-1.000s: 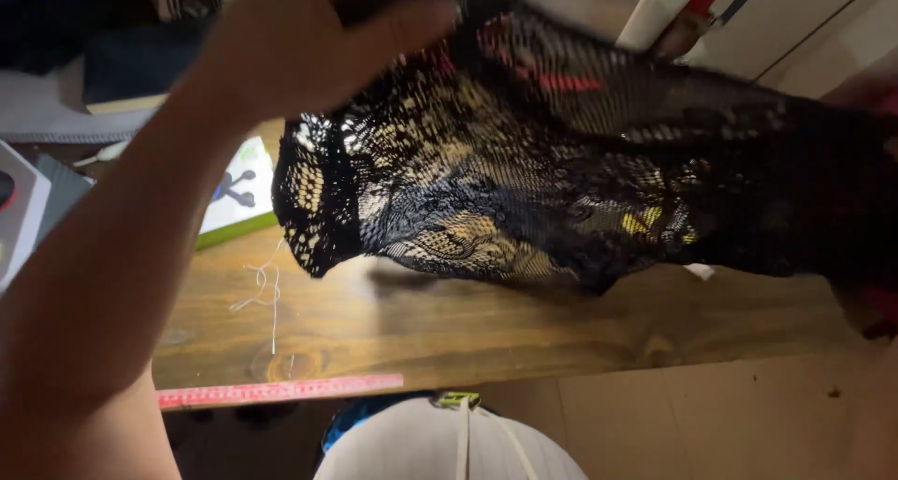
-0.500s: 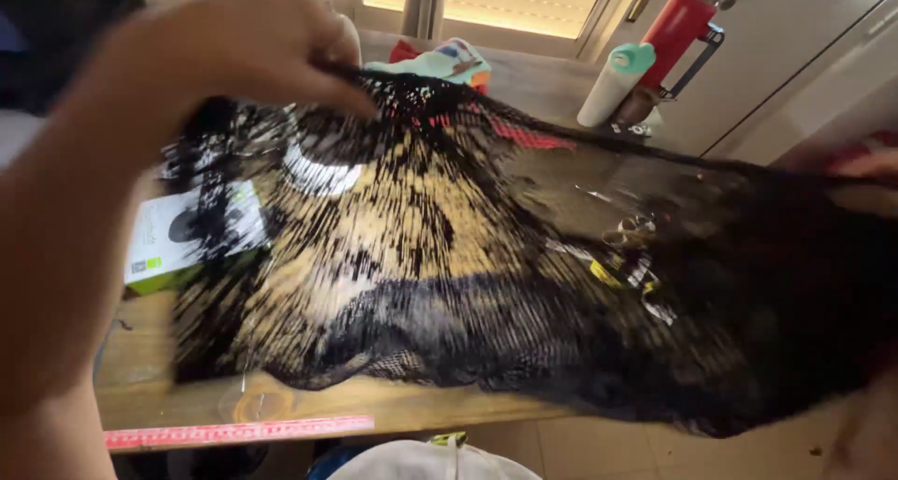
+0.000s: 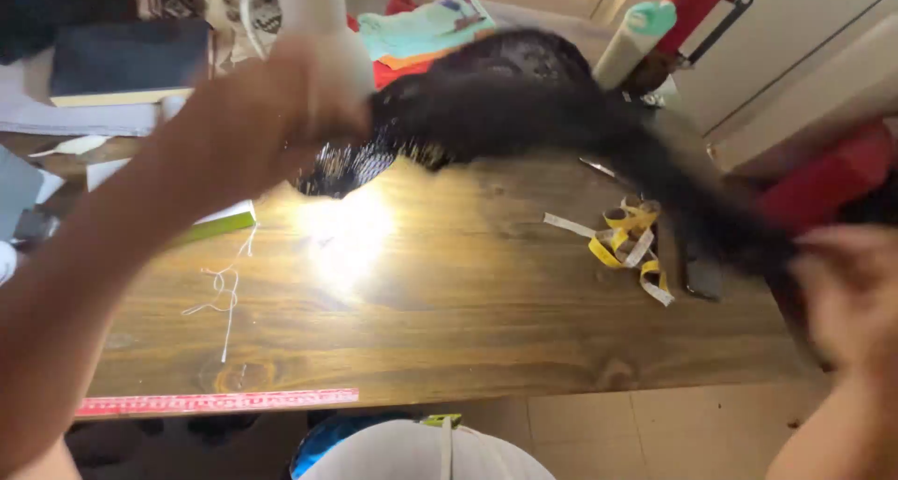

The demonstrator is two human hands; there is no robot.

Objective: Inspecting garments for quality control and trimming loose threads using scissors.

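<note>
Black lace cloth (image 3: 524, 106) hangs stretched in the air above the table (image 3: 449, 302), bunched into a dark, blurred band that runs from upper left down to lower right; my left hand (image 3: 281, 115) grips one end with the fingers closed around it, above the table's left half; my right hand (image 3: 847, 298) is at the other end by the table's right edge, but it is too blurred for me to tell whether the fingers are shut on the cloth; beneath the band a yellow measuring tape (image 3: 627, 246) lies in loose coils on the wood; a white thread (image 3: 224, 293) trails across the left part of the tabletop; a red ruler strip (image 3: 215, 403) runs along the near edge; a dark book (image 3: 126, 64) sits at the far left; folded coloured cloths (image 3: 426, 31) lie at the far side.
</note>
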